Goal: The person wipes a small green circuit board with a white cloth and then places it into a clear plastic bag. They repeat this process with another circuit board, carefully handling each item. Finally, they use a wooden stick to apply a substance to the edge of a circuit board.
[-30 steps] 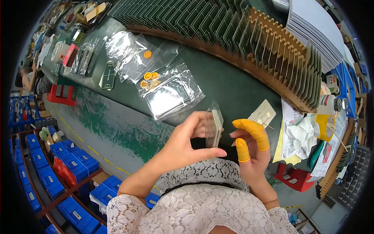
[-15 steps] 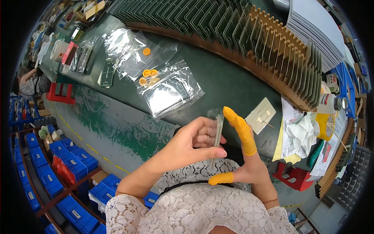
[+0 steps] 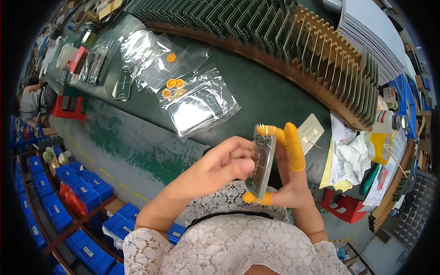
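A thin dark green rectangular panel (image 3: 263, 160) with pale line markings stands tilted between my hands, above my lap. My left hand (image 3: 219, 170) grips its left side, the thumb pressed on the marked face. At the panel's right is my right hand (image 3: 293, 185), wearing yellow finger cots. Its thumb supports the lower end and a fingertip touches the upper end, while another finger points upward. Whether the panel is a single piece or a stack is hard to tell. Beyond my hands, a similar panel lies under a clear plastic bag (image 3: 225, 95) on the green table (image 3: 256, 91).
Several dark panels (image 3: 238, 23) stand in a long brown slotted rack (image 3: 293, 75). Orange round caps (image 3: 171, 57) lie by the bags. To the right are a pale card (image 3: 311, 130) with a thin stick, a crumpled white cloth (image 3: 354, 152) and a bottle (image 3: 386, 121). Blue bins (image 3: 91, 252) fill the lower left.
The panel has turned from edge-on to showing its marked face. My right hand has closed in from the right and now touches its upper and lower ends.
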